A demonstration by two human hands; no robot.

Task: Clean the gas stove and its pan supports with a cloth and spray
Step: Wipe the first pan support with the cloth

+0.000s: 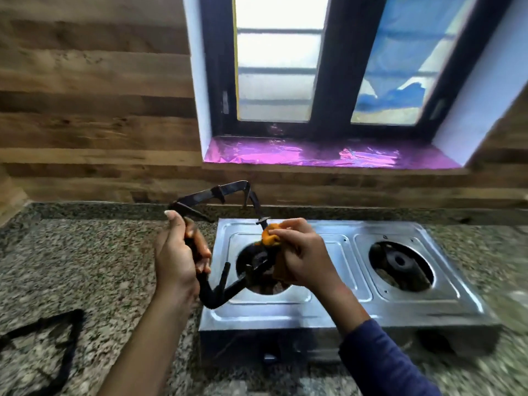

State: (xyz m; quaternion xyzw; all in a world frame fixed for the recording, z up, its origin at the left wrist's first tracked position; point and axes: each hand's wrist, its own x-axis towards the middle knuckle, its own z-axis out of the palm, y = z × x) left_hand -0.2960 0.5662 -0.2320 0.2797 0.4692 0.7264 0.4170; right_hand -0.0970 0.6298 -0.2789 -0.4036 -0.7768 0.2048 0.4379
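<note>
Left hand (180,258) grips one side bar of a black pan support (210,298), fingers curled round the metal, thumb pointing up. The support is lifted off the stove and held tilted in the air over the stove's left edge, its upper bar up near the wall and its lower corner hanging by the front-left of the stove top. Right hand (303,252) pinches an orange cloth (270,235) bunched between thumb and fingertips and presses it on a bar of the same support, just above the left burner opening (257,270). More of the cloth hangs under the palm, brownish there. A dark blue sleeve (380,358) covers the right forearm; the left forearm is bare.

Stove (328,307) is a two-burner stainless steel unit sitting on a speckled granite counter (100,252). Both burner wells have no support on them; the right burner (400,265) shows a dark ring in the middle with some debris round it. A second pan support (57,320) lies flat on the counter at the lower left, well apart from the stove, partly cut by the frame edge.

Behind the stove is a wood-pattern wall (94,95). Above the stove is a dark-framed window (314,67) with frosted panes, the right pane tinted blue. The window sill (314,154) is lined with shiny purple foil. Edges of the frame are motion-blurred, so the front of the stove is hard to read.
</note>
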